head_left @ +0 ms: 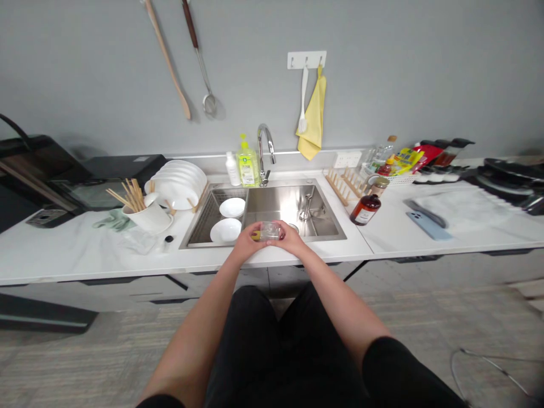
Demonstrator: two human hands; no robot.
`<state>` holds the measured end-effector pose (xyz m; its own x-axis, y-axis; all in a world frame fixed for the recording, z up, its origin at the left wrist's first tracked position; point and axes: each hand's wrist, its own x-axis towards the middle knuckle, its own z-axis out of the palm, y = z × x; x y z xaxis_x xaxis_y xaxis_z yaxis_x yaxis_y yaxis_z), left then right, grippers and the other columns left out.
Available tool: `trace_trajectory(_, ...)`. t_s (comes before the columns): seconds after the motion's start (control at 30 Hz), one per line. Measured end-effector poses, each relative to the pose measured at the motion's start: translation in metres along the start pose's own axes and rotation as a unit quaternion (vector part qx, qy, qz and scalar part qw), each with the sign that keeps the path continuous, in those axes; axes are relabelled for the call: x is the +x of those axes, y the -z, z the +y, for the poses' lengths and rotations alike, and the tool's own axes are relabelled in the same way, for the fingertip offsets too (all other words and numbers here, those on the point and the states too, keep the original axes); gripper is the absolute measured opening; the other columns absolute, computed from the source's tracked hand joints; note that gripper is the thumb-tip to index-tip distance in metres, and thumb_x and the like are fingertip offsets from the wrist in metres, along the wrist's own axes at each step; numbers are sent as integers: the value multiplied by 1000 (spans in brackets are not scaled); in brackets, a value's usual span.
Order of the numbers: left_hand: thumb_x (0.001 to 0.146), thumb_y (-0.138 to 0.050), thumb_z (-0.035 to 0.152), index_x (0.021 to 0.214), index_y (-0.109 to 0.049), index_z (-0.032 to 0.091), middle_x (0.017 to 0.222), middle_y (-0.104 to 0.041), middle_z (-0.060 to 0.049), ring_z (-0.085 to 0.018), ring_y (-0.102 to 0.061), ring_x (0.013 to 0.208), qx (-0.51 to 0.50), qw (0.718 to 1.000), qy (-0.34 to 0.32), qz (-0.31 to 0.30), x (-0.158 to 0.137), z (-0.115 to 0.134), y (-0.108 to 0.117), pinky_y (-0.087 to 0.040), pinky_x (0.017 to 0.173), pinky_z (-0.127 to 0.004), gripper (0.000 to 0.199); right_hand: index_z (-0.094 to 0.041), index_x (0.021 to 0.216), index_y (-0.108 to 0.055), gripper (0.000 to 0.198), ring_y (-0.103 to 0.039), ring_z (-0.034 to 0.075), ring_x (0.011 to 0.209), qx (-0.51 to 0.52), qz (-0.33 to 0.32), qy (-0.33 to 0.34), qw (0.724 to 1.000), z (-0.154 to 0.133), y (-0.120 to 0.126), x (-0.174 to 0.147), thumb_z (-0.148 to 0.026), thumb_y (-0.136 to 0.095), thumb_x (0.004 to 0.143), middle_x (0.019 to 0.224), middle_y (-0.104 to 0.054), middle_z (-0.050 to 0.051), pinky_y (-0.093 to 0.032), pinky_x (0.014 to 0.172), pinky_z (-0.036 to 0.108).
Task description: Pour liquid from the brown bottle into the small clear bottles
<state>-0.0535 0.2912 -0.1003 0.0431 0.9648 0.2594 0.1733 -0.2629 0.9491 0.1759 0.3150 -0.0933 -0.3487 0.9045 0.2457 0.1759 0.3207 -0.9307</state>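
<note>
Both my hands meet at the front edge of the sink (pixel 340 234), around a small clear glass jar (pixel 270 229) that lies on its side. My left hand (pixel 246 242) grips its left end, where a yellowish-gold piece shows between the fingers; whether that is the lid I cannot tell. Around the right end, the fingers of my right hand (pixel 291 240) are closed. Two white bowls (pixel 226 230) sit in the sink's left part, just beyond my left hand. The chrome faucet (pixel 266 147) stands behind the basin.
Left of the sink are a rack of white plates (pixel 182 175) and a white chopstick holder (pixel 148 218). Green dish soap (pixel 247 165) stands at the back. To the right are an amber bottle (pixel 366 209), a wooden rack (pixel 338 187) and a blue phone (pixel 429 225).
</note>
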Motion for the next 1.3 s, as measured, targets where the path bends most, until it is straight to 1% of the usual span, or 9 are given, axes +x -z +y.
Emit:
trace_trajectory(0.2, 70, -106, 48, 144, -76, 26, 143, -76, -17, -40, -74, 130, 13, 999, -20, -35, -5, 9, -3, -61, 111, -57, 83, -31, 133, -69, 82, -53, 18, 73, 29, 17, -12, 999, 0, 5, -4, -60, -104, 65, 91, -67, -3, -45, 64, 30)
trace_trajectory(0.33, 87, -89, 48, 140, -76, 26, 139, -75, -15, -35, -74, 124, 73, 994, -61, 54, -24, 20, 22, -60, 104, -51, 59, -30, 125, -69, 74, -50, 18, 70, 23, 32, -23, 999, 1, 6, -4, -58, -102, 65, 83, -61, -5, -41, 63, 30)
trace_trajectory(0.4, 94, -78, 46, 134, -76, 25, 128, -76, -14, -33, -75, 110, 164, 974, -56, 145, -42, 28, 55, -60, 98, -48, 45, -30, 122, -69, 73, -48, 17, 68, 14, 35, -29, 999, 4, 5, -3, -56, -103, 63, 75, -54, -8, -39, 64, 30)
trace_trajectory(0.5, 102, -66, 39, 139, -76, 24, 135, -73, -17, -34, -74, 108, 373, 896, -21, 240, -70, 42, 123, -57, 104, -50, 41, -29, 121, -70, 74, -47, 16, 66, 11, 31, -25, 999, 9, 5, -3, -56, -104, 62, 72, -51, -9, -38, 64, 30)
trace_trajectory(0.63, 107, -53, 38, 153, -70, 18, 158, -63, -24, -42, -74, 118, 549, 790, 114, 248, -85, 55, 210, -57, 103, -54, 53, -29, 121, -68, 76, -46, 16, 65, 22, 26, -33, 999, 11, 5, -2, -58, -103, 60, 70, -50, -10, -36, 63, 29)
trace_trajectory(0.73, 107, -53, 43, 158, -66, 12, 155, -64, -29, -46, -74, 121, 595, 759, 191, 182, -74, 55, 246, -57, 101, -55, 61, -29, 122, -67, 79, -44, 15, 64, 30, 28, -42, 998, 10, 6, -1, -60, -103, 59, 70, -49, -11, -35, 62, 29)
trace_trajectory(0.97, 99, -55, 41, 156, -68, 16, 151, -69, -25, -45, -73, 126, 628, 734, 246, 80, -42, 50, 270, -59, 102, -52, 64, -27, 124, -69, 79, -46, 15, 65, 27, 22, -44, 998, 5, 8, -2, -58, -103, 60, 72, -52, -10, -37, 63, 29)
trace_trajectory(1.13, 94, -60, 49, 157, -64, 15, 153, -65, -27, -47, -72, 126, 627, 722, 270, 111, -48, 48, 287, -59, 100, -53, 72, -30, 124, -68, 79, -47, 16, 68, 33, 13, -34, 999, 5, 9, -2, -62, -103, 61, 79, -57, -8, -38, 62, 28)
trace_trajectory(1.3, 90, -66, 51, 148, -64, 7, 138, -72, -34, -51, -73, 126, 604, 715, 325, 136, -63, 37, 294, -59, 97, -55, 73, -32, 126, -67, 80, -48, 17, 69, 38, 0, -33, 999, 6, 8, -2, -64, -102, 63, 78, -56, -7, -40, 63, 29)
